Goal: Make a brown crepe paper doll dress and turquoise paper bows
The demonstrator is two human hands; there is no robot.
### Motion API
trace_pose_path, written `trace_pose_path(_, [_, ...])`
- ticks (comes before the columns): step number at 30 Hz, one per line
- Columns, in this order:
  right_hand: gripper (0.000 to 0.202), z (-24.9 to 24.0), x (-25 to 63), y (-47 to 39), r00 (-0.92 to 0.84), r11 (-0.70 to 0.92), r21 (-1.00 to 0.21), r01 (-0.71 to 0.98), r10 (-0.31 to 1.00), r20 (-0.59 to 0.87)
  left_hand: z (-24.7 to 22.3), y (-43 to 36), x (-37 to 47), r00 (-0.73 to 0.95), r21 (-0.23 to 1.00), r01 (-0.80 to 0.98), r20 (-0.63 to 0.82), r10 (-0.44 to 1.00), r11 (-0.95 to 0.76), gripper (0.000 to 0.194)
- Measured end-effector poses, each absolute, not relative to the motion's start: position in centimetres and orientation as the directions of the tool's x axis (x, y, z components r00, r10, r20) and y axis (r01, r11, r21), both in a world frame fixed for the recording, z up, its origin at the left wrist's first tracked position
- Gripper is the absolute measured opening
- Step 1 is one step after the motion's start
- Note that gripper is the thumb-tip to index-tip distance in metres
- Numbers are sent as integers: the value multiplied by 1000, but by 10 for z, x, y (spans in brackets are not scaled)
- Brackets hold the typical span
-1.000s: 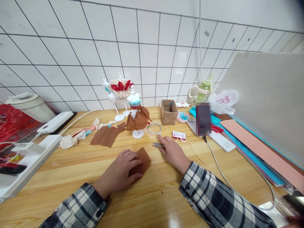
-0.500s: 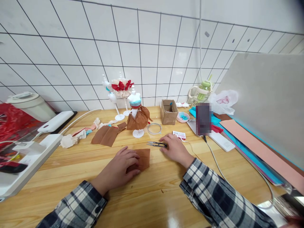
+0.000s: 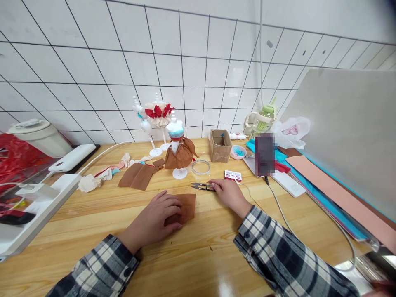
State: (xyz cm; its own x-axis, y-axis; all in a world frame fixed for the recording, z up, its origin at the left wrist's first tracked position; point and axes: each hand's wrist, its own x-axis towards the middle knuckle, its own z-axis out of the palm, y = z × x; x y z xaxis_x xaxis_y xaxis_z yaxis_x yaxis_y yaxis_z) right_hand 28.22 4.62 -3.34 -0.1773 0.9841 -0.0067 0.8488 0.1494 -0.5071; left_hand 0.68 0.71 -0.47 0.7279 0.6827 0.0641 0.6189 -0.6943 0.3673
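Note:
My left hand (image 3: 161, 216) rests on a brown crepe-like sheet (image 3: 188, 207), fingers lying over its left part and thumb apart from them. At the handle end of small black thread snips (image 3: 202, 187), my right hand (image 3: 230, 196) is closed, its fingertips gripping the handle. The blades point left, just above the tabletop or on it; I cannot tell which. Beyond the hands stands a small white dress form (image 3: 175, 128) with a gathered brown skirt (image 3: 181, 154). A thin metal ring (image 3: 201, 166) lies beside its base.
Folded brown pieces (image 3: 136, 176) and fabric scraps (image 3: 89, 184) lie to the left. Behind are more dress forms (image 3: 148, 126), a cardboard box (image 3: 220, 146) and a pink bowl (image 3: 238, 153). A power strip (image 3: 37, 210) is far left; coloured sheets (image 3: 343, 198) are at right.
My right hand has drawn its fingers in around the handle of the snips, which have turned slightly. My left hand and the brown sheet stay where they were.

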Motion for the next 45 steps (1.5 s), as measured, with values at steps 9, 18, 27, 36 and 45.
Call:
trace_pose_path(9, [26,-14,308,51,-53,137,-427,894,978,204,-7,8,7,702,318,649,100,705,-691,17])
trace_pose_path(18, [39,-10,361,58,56,-11,-252,968,984,171,-13,11,7,647,276,676,223,729,-684,21])
trace_pose_path(27, [27,-24,355,58,-379,431,-171,886,885,269,-17,12,4,635,291,674,241,733,-679,22])
trace_pose_path(36, [14,-26,355,66,-382,446,-233,864,882,275,-16,12,6,655,311,658,214,725,-686,21])
trace_pose_path(45, [18,-30,354,71,-53,106,-449,887,990,130,-19,13,5,684,337,641,157,712,-690,22])
